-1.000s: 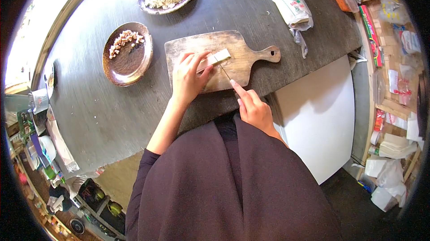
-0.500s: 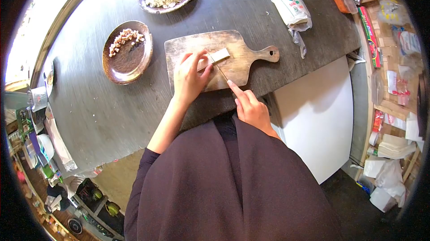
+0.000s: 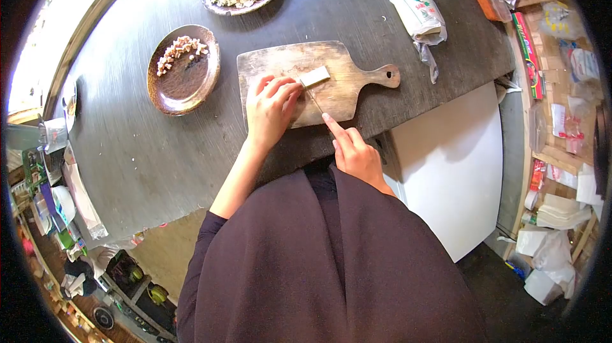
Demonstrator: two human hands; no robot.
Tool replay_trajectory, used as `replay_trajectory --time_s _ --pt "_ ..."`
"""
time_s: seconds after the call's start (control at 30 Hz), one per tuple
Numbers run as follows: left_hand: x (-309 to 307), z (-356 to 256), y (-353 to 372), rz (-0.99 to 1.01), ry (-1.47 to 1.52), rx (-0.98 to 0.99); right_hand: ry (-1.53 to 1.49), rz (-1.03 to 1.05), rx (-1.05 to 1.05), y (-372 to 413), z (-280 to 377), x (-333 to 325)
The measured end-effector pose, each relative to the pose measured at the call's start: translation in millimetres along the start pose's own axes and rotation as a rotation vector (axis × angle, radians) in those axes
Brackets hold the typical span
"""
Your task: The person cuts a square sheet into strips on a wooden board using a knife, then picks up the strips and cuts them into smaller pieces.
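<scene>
My right hand (image 3: 359, 157) is wrapped around the handle of a knife (image 3: 315, 101), index finger stretched along its back. The thin blade runs up and left across the wooden cutting board (image 3: 347, 91), its tip at a pale, flat-sided block of food (image 3: 315, 76). My left hand (image 3: 271, 112) rests on the board left of the blade, fingers curled down over the block's near part, which they hide. The fingertips sit right beside the blade.
Left of the board stands a brown plate (image 3: 178, 95) with small diced pieces. Farther back is a dark plate (image 3: 243, 9) heaped with pale shreds. A white plastic packet (image 3: 417, 14) lies behind the board's handle. An orange container (image 3: 488, 0) sits at the table's far right corner.
My left fingers have closed down from a raised, spread pinch and now cover the block's left part. The knife stays at nearly the same place; the view has shifted slightly.
</scene>
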State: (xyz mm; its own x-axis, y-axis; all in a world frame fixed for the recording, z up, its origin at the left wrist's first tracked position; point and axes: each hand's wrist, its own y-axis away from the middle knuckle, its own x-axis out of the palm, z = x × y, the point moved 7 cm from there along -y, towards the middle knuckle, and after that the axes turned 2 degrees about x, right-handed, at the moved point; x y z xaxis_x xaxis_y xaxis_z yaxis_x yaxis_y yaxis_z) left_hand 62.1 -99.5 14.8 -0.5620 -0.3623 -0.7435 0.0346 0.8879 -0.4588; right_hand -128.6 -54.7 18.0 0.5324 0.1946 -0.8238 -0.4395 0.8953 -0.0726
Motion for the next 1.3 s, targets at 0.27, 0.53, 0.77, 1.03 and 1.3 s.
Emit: replay_trajectory --time_s 0.27,0.53,0.77,1.03,1.3 --pt "-2 -1 -1 -0.009 0.008 0.014 -0.01 -0.002 0.017 1 6 -1" --pt "-2 0 -1 -0.014 0.026 0.006 0.079 -0.026 0.015 4 11 6" --pt "0 1 0 -0.02 0.006 0.013 0.192 -0.003 0.056 6 17 10" --pt "2 2 -1 0.013 0.029 0.014 0.267 0.021 0.041 6 16 18" --pt "3 2 0 0.012 0.022 0.043 0.255 0.006 0.025 1 12 24"
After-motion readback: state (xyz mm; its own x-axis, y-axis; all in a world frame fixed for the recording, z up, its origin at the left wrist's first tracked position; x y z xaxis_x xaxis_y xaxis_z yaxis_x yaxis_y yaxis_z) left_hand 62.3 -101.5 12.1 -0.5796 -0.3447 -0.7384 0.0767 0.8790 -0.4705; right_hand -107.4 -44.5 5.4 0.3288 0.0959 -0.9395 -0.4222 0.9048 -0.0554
